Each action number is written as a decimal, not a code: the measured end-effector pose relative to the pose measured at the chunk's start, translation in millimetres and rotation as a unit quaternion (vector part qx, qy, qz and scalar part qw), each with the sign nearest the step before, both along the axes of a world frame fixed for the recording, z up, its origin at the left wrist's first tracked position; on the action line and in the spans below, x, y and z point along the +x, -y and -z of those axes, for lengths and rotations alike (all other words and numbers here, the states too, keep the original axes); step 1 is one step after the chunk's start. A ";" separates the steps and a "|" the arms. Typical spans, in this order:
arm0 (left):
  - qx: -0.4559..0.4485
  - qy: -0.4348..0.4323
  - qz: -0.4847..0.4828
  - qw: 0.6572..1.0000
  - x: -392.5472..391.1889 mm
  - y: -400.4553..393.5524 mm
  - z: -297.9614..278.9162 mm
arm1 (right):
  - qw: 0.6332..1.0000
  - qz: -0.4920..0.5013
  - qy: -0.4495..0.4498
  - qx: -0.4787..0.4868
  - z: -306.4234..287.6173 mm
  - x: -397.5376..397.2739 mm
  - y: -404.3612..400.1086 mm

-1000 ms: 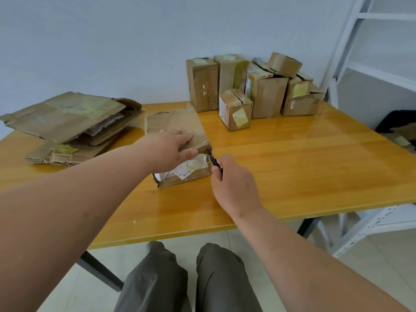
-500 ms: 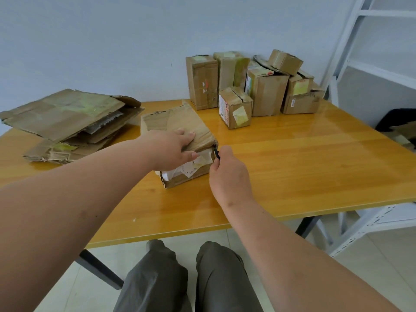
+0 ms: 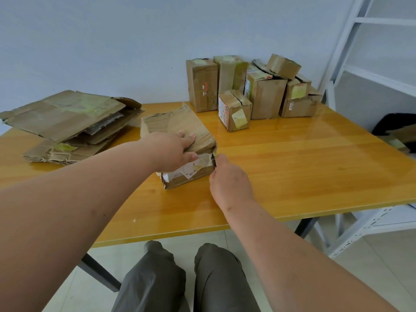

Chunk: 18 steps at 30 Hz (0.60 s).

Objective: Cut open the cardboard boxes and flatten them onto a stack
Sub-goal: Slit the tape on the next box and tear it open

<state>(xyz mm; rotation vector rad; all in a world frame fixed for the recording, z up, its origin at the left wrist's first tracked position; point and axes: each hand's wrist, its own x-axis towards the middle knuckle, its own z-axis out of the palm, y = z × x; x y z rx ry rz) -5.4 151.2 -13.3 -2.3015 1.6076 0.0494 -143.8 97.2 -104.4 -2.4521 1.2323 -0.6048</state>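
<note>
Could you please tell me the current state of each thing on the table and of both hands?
Box being cut: closed, far flap torn, on table.
Left hand: presses flat on that box.
Right hand: grips dark cutter at box corner.
Flattened stack: collapsed, piled.
Remaining boxes: uncut, grouped at wall.

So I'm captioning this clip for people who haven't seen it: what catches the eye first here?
First, the two hands at the table's middle: the left hand presses on a battered cardboard box while the right hand holds a small dark cutter at its near right corner. Next, a cluster of uncut boxes against the far wall, and the stack of flattened cardboard at far left.
</note>
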 end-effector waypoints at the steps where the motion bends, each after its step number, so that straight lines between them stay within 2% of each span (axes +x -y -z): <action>1: 0.001 -0.003 -0.001 1.000 0.0 0.0 -0.4 | 1.000 0.001 0.000 0.002 -0.1 -0.2 0.5; 7: 0.007 -0.013 -0.001 1.000 0.9 -1.0 -1.6 | 0.999 0.005 0.014 0.039 -2.5 -3.1 1.0; 13: 0.006 -0.040 -0.005 0.999 7.3 -4.9 -3.0 | 0.994 0.007 -0.048 0.096 -7.8 -2.3 10.1; 18: 0.002 -0.049 -0.003 0.999 7.8 -6.9 -2.8 | 0.998 0.007 0.013 0.064 -3.3 -9.1 0.1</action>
